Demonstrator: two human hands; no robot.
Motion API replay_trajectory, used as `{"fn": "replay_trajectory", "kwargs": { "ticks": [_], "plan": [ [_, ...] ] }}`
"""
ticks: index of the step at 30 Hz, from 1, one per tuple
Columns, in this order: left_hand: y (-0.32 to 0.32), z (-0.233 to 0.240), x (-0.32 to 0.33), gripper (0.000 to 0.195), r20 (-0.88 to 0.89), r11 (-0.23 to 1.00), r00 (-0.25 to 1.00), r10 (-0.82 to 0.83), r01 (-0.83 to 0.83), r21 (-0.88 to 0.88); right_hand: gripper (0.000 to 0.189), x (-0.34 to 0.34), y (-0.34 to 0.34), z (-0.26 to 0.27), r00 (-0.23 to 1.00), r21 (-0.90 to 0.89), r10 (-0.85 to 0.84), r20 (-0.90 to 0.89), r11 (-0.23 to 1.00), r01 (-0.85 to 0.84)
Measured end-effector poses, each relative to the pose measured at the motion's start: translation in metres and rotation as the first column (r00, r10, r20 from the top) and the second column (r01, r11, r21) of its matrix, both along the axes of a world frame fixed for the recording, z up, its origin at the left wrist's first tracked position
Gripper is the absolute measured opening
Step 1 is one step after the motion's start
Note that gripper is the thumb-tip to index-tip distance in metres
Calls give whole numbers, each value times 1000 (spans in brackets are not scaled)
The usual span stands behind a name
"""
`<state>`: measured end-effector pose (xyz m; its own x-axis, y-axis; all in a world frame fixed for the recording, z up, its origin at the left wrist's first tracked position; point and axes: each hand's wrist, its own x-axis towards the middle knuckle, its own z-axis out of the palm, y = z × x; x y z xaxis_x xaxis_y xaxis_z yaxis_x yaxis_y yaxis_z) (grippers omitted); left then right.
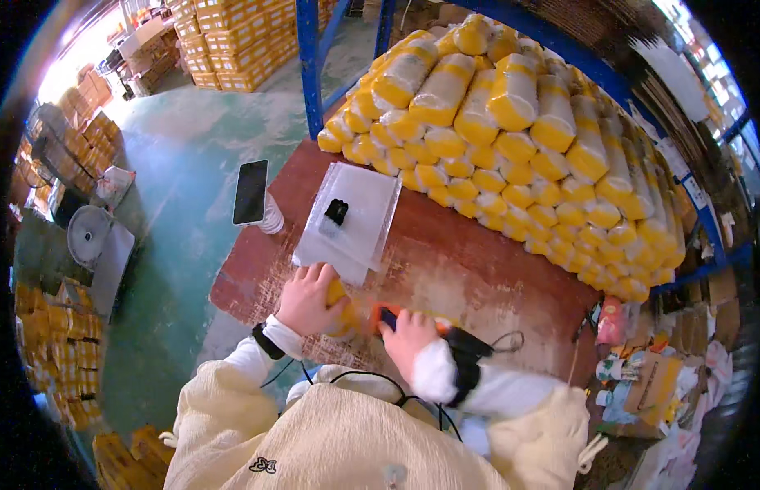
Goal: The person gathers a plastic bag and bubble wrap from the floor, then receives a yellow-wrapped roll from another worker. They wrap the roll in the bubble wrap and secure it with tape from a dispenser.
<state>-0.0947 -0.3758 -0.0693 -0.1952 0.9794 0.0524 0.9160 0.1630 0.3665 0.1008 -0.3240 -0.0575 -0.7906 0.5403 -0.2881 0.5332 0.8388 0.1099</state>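
Note:
My left hand (311,300) rests with its fingers around a wrapped yellow bundle (340,311) near the front edge of the red-brown worktable (257,269). Just to the right, my right hand (409,343) grips an orange and black handheld tool (380,315), whose exact kind I cannot tell. The tool's orange end points at the bundle. Beyond my left hand lies a stack of clear plastic bags (361,245) with a small black object (336,211) on top.
A smartphone (251,193) leans upright on a white stand (272,215) at the table's left edge. Many plastic-wrapped yellow and white bundles (515,147) are piled along the far side, by a blue rack (309,67). A carton (653,389) with clutter stands at right.

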Motion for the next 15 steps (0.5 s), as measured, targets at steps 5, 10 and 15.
{"fn": "replay_trajectory", "kwargs": {
  "ticks": [5,10,15],
  "plan": [
    [-10,-11,-16,44,138,951,955,264,-282,128,34,38,99,-37,957,-531,112,268,846,50],
    [3,-57,-12,23,897,871,419,144,-483,86,64,135,174,-172,899,-872,-424,111,391,293],
    [-12,-56,-14,31,994,823,78,81,-568,-23,45,-68,41,-48,719,-969,-668,-193,246,-31]
  ]
}}
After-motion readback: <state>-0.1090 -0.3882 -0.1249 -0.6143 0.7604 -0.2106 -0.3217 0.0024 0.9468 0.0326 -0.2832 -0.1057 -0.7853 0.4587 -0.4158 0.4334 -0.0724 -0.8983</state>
